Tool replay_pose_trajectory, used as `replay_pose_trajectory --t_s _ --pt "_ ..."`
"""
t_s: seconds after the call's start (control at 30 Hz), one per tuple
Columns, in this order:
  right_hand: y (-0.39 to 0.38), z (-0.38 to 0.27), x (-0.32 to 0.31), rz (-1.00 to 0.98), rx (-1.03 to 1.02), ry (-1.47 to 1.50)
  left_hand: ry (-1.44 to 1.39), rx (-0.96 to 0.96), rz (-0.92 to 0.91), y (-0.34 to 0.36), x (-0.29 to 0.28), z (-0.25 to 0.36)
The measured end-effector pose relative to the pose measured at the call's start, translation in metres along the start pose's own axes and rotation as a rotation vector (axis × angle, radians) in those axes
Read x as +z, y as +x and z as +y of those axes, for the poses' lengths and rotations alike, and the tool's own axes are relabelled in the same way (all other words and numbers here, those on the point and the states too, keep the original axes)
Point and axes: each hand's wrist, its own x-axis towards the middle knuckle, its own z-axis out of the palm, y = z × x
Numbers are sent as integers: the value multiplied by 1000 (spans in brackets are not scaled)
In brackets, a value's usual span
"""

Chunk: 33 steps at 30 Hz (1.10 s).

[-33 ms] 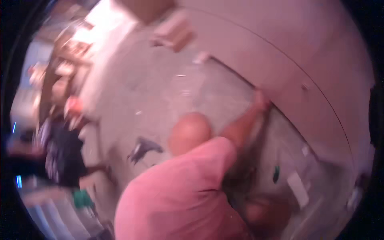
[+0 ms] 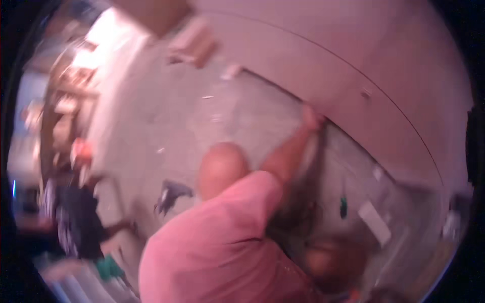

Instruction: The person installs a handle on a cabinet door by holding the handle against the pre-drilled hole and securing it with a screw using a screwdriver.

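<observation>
Neither my left hand nor my right hand can be made out. A person in a pink shirt (image 2: 207,242) bends over below me, head (image 2: 222,169) lowered. This person's outstretched arm (image 2: 283,156) reaches to a hand (image 2: 310,118) at the lower edge of a large pinkish panel (image 2: 353,60); whether it grips the edge is too blurred to tell. A small red object and a dark shape (image 2: 376,298) at the lower edge are too blurred to name.
Grey floor (image 2: 156,101) carries a dark crumpled item (image 2: 172,194), a green object (image 2: 343,207) and a pale strip (image 2: 374,222). A brown box (image 2: 156,12) and pink block (image 2: 194,40) stand above. At left are another person in dark clothes (image 2: 76,217) and cluttered shelving (image 2: 65,121).
My view has turned slightly, so most of the scene sits farther left. A red object and a dark shape now show at the lower right edge.
</observation>
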Motion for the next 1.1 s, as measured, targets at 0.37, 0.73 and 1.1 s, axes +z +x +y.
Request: replay_pose_trajectory --t_s 0.37,0.73,1.1 --pt "-45 10 -12 -42 227 191 -57 -90 219 -62 24 1" --pt "111 -252 -92 -530 -330 32 37 173 264 -174 -65 36" --pt "194 -489 17 -663 -635 -910 -143 -47 223 -185 -97 42"
